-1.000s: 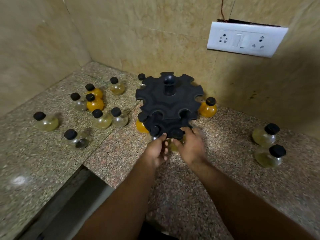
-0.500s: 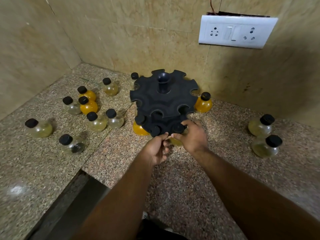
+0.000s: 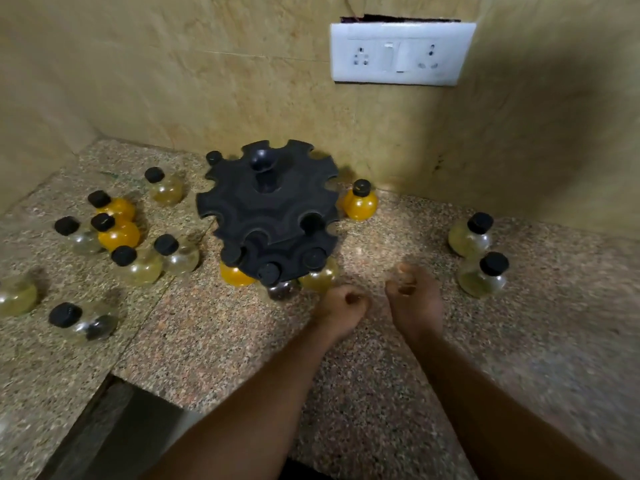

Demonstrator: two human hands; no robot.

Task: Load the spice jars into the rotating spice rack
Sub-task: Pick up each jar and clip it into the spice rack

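The black rotating spice rack (image 3: 268, 209) stands on the granite counter near the back wall. Three black-capped jars hang in its lower tier: an orange one (image 3: 235, 273), a dark one (image 3: 278, 289) and a pale yellow one (image 3: 320, 277). Several loose jars lie left of the rack, among them an orange jar (image 3: 119, 233). Another orange jar (image 3: 360, 204) stands right of the rack, and two pale jars (image 3: 471, 237) (image 3: 483, 277) sit further right. My left hand (image 3: 341, 313) is curled into a loose fist, holding nothing. My right hand (image 3: 414, 299) hovers beside it, fingers loosely bent, empty.
A white socket plate (image 3: 398, 53) is on the wall above the rack. The granite counter (image 3: 381, 375) has a step-down edge and dark gap (image 3: 114, 431) at the lower left. Tiled walls close the corner behind and to the left.
Both hands have let go of the jars at the rack's front and pulled back toward me and to the right. The camera has shifted, so the rack sits further left.
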